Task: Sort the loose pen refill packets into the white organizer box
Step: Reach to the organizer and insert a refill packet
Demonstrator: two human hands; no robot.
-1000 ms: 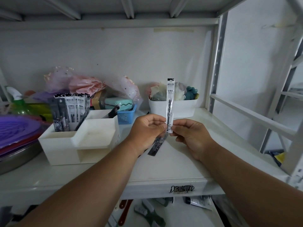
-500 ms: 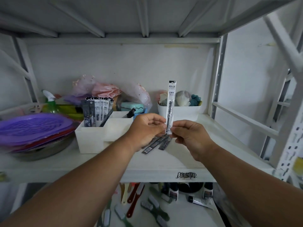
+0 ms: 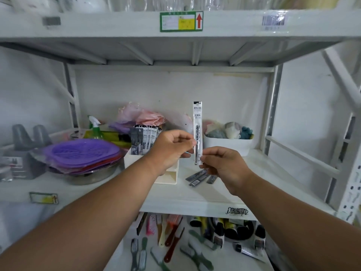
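A white refill packet [image 3: 197,132] is pinched upright between left hand [image 3: 169,151] and right hand [image 3: 224,167], pending transfer into the white organizer box [image 3: 168,174] behind the left hand, where sorted packets [image 3: 145,139] stand.

One head-worn camera is looking forward and slightly down into a white shelving unit [image 3: 195,200] from close range, at about arm's length. Both forearms are entering from 7 and 5 o'clock and meeting near the centre. The upper shelf's front edge [image 3: 117,24] is crossing the frame at 12 o'clock, and the lower shelf [image 3: 175,257] is showing at 6 o'clock. The wide-angle lens is bending the uprights at 3 and 9 o'clock. No second view is sharing the scene.
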